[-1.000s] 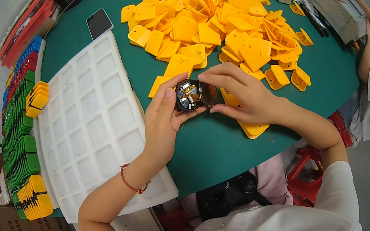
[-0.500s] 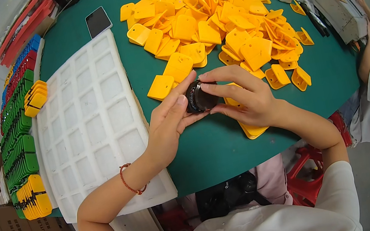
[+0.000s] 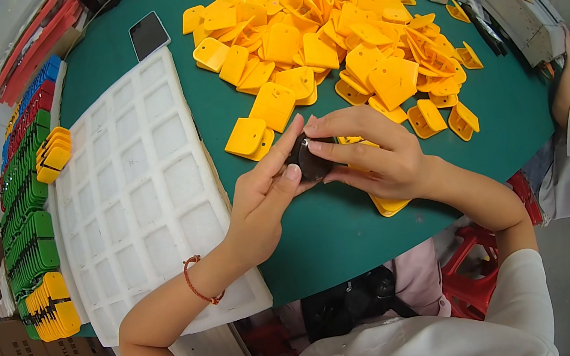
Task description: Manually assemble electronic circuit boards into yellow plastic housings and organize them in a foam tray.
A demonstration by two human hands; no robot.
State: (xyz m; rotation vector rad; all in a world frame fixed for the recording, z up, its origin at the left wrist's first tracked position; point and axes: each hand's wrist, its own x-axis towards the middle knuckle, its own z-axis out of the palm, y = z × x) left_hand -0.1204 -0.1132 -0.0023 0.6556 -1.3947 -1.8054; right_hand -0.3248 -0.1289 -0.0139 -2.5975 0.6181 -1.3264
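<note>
We saw the dark round case [image 3: 314, 163] between the two hands, above the green desk [image 3: 321, 255], with the white gridded tray [image 3: 225, 227] off to its left and the heap of yellow plastic pieces [image 3: 284, 44] beyond it. The left hand [image 3: 259, 202] lay on the near left of the case and the right hand [image 3: 383, 153] on its right, both touching it, so we could call neither one nearer. Its outline was rounded and partly covered, and we could not make out a clear long axis; its dark, smooth face was tilted and turned mostly to the right hand. The left fingers were narrowly cupped about the left side, the thumb against the rim and the longer fingers reaching up behind. The right fingers were bent in a narrow pinch, two tips on the upper edge and face, the thumb low down beside it. Behind the right hand, we could see part of a yellow plate [image 3: 391, 206] on the desk, the rest hidden.
</note>
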